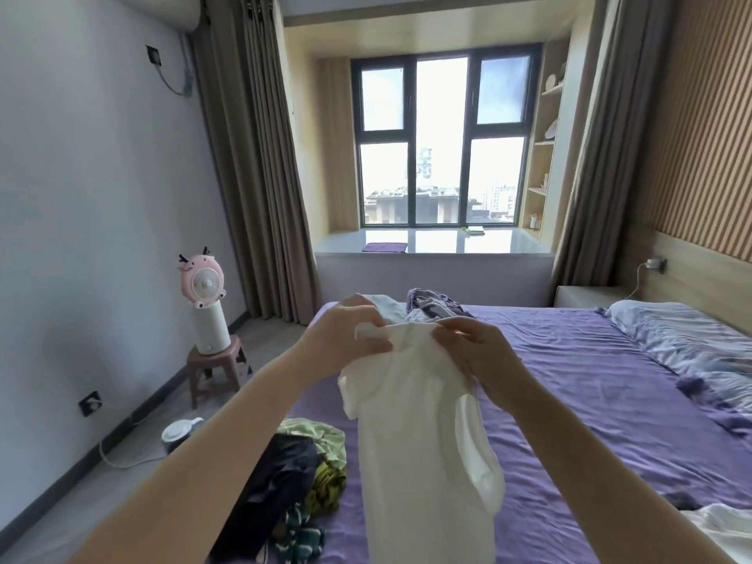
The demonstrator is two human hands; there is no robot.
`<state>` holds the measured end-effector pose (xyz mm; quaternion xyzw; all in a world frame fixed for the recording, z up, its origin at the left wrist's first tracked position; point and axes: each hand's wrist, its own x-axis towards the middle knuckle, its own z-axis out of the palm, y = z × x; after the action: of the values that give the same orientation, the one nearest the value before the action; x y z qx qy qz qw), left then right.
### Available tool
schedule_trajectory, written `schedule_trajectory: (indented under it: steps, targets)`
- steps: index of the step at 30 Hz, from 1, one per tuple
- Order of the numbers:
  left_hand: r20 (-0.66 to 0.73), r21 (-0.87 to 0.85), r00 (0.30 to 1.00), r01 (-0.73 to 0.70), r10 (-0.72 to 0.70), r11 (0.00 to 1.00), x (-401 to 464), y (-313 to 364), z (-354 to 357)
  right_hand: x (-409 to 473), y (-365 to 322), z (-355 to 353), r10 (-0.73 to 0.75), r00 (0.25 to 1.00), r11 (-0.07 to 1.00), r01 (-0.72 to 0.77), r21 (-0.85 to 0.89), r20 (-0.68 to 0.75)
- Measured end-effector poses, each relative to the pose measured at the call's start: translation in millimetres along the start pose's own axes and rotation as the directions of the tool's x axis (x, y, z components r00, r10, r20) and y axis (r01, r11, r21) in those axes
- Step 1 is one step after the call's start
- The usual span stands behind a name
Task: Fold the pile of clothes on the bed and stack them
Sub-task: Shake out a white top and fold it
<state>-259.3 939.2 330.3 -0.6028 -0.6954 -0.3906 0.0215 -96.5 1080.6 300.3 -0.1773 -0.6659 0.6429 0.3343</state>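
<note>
A white garment (423, 433) hangs in the air above the purple bed (590, 392), held up by its top edge. My left hand (346, 331) grips the left part of that edge with curled fingers. My right hand (472, 343) pinches the right part close beside it. The cloth drops down toward the near edge of the bed. A pile of unfolded clothes (301, 474), dark, green and patterned, lies on the bed's near left corner below my left forearm. More crumpled clothes (431, 305), white and purple, lie at the far end of the bed behind my hands.
A rumpled quilt (691, 343) covers the bed's right side, and white cloth (720, 527) lies at the near right. Left of the bed on the floor stand a pink fan on a white base (205, 299), a small stool (215, 368) and a kettle (179, 431).
</note>
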Motion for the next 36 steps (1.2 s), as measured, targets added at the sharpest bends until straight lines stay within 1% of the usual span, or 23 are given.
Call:
schedule_trajectory:
  steps: [1,3,5,7,9,12,13,15,17,18,21,22,24,26,28,29,30,32,33,34,35,36]
  targets:
    - [0.031,-0.027,0.999,-0.027,0.028,0.999,-2.0,3.8,4.5,1.5,-3.2,2.8,0.006,1.0,1.0,-0.006,0.023,0.03]
    - [0.137,-0.158,0.99,0.009,0.013,0.987,-8.0,11.6,21.8,3.9,-9.1,6.7,0.034,0.997,0.997,-0.039,0.068,0.063]
    - [0.164,-0.209,0.986,0.002,0.033,0.978,-10.1,19.0,40.3,6.7,-12.6,6.4,0.087,0.995,0.985,-0.093,0.146,0.048]
    - [0.073,-0.23,0.993,-0.071,0.09,0.971,-7.3,18.8,54.0,9.3,-13.8,0.4,0.154,0.987,0.964,-0.159,0.213,0.039]
    - [-0.018,-0.247,0.994,-0.106,0.105,0.963,-1.4,22.3,55.9,9.6,-11.3,-9.3,0.197,0.978,0.938,-0.21,0.276,0.073]
    - [-0.065,-0.182,0.995,-0.084,0.073,0.98,9.8,26.0,48.9,6.2,-0.8,-27.4,0.237,0.965,0.937,-0.258,0.235,0.113]
    - [-0.048,-0.143,0.996,-0.079,0.073,0.987,12.8,26.0,47.0,3.9,3.1,-32.1,0.243,0.962,0.936,-0.267,0.231,0.129]
    - [0.043,-0.036,0.994,-0.097,0.099,0.995,17.1,25.0,45.8,1.5,10.4,-38.5,0.238,0.959,0.921,-0.273,0.278,0.152]
    - [0.12,0.0,0.986,-0.117,0.116,0.993,18.7,25.6,48.6,1.2,15.7,-40.3,0.205,0.964,0.923,-0.248,0.293,0.168]
    - [0.132,-0.011,0.985,-0.107,0.107,0.994,19.3,26.4,50.2,1.0,18.7,-39.3,0.183,0.966,0.941,-0.225,0.253,0.181]
    - [0.114,-0.033,0.993,-0.041,0.045,0.999,22.1,29.9,51.8,-4.1,31.4,-29.0,0.141,0.965,0.989,-0.148,0.018,0.222]
    - [0.112,-0.032,0.994,-0.013,0.016,0.999,23.1,30.7,51.3,-6.9,38.0,-23.0,0.133,0.962,0.991,-0.132,-0.021,0.238]
    - [0.108,-0.011,0.993,0.04,-0.039,0.999,25.4,31.0,48.5,-11.5,52.8,-8.9,0.134,0.955,0.991,-0.126,-0.044,0.265]
    - [0.091,0.021,0.992,0.083,-0.085,0.996,25.7,29.2,44.2,-12.3,65.7,5.1,0.132,0.966,0.988,-0.109,-0.111,0.224]
    - [0.062,0.087,0.993,0.099,-0.105,0.991,22.6,24.5,36.4,-8.2,71.2,10.8,0.085,0.991,0.965,-0.055,-0.257,0.105]
    - [0.062,0.127,0.992,0.104,-0.112,0.986,19.6,20.6,31.4,-5.4,70.3,10.0,0.05,0.996,0.957,-0.028,-0.289,0.069]
    - [0.088,0.174,0.987,0.117,-0.134,0.978,15.8,15.4,25.6,-2.5,67.5,8.0,0.019,0.998,0.962,0.0,-0.271,0.066]
    - [0.185,0.33,0.954,0.166,-0.236,0.929,8.5,6.7,13.9,2.9,57.3,3.1,-0.022,0.992,0.988,0.041,-0.152,0.122]
    - [0.211,0.411,0.935,0.18,-0.285,0.894,6.0,3.5,10.0,5.4,51.4,2.4,-0.035,0.986,0.993,0.053,-0.103,0.163]
    - [0.21,0.449,0.931,0.178,-0.297,0.876,4.7,0.3,7.9,8.5,46.3,3.4,-0.049,0.979,0.994,0.067,-0.085,0.2]
    - [0.195,0.428,0.945,0.161,-0.264,0.89,4.6,-2.0,6.9,11.5,42.0,5.9,-0.064,0.971,0.992,0.087,-0.09,0.23]
    - [0.169,0.353,0.966,0.127,-0.197,0.927,5.3,-3.2,6.4,14.5,38.4,8.6,-0.082,0.965,0.989,0.11,-0.102,0.248]
